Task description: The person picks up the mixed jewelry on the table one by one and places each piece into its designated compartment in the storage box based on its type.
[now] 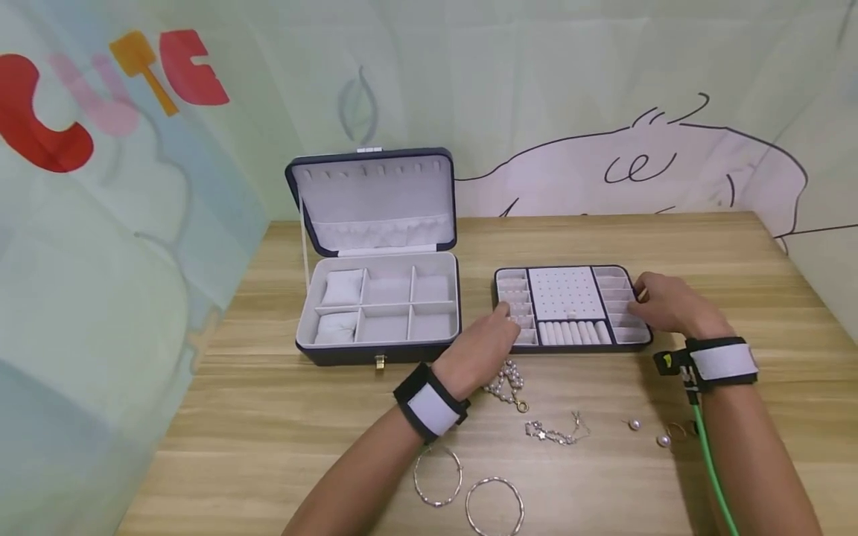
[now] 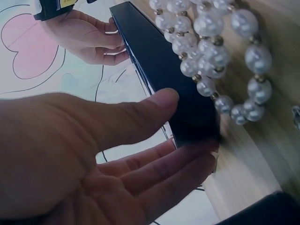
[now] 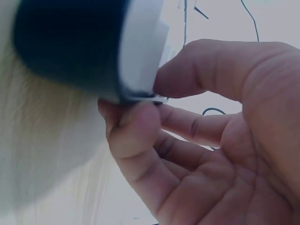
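Note:
A shallow jewelry tray (image 1: 566, 294) with a dark blue rim, a dotted earring panel, ring rolls and small side compartments lies right of the open box. My left hand (image 1: 479, 346) grips its left end, thumb on the dark side and fingers round the corner in the left wrist view. At the other end my right hand (image 1: 677, 305) pinches the edge between thumb and fingers, as the right wrist view shows up close. A pearl necklace (image 2: 258, 61) lies just below the tray, near my left hand. Whether the tray touches the table is unclear.
An open jewelry box (image 1: 415, 353) with two white cushions (image 1: 344, 289) stands to the left, lid raised. Nearer me lie two bangles (image 1: 439, 505), a silver bracelet (image 1: 556, 436) and pearl earrings (image 1: 663, 441). A green cable (image 1: 713, 469) runs along my right forearm.

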The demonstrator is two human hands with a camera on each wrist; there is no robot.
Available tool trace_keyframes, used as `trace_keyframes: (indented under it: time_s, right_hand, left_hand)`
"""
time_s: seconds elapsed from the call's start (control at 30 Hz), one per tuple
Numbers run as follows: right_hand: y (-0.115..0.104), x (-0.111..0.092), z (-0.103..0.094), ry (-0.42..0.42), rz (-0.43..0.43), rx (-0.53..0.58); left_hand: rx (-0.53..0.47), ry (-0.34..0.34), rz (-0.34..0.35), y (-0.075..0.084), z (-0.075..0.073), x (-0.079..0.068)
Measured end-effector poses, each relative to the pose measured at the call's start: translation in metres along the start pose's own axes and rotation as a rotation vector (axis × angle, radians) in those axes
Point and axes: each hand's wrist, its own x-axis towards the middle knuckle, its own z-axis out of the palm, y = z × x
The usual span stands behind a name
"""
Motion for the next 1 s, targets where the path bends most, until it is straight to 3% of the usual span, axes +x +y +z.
trace_keyframes:
  time_s: [0.3,0.43,0.73,1.0]
  right_hand:
    - [0.001,-0.007,0.009,0.116,-0.066,0.009]
    - [0.004,-0.012,0.011,0.165,-0.075,0.011]
    - [0.008,-0.017,0.016,0.174,-0.028,0.029]
    - [0.010,-0.014,0.024,0.283,-0.115,-0.017]
  left_hand:
    - [-0.058,0.012,-0.027,-0.003,0.003,-0.002]
    - [-0.048,0.024,-0.007,-0.003,0.005,0.000]
    - [-0.021,0.046,0.036,0.000,0.009,0.002]
    - [0.009,0.058,0.036,-0.002,0.008,0.000]
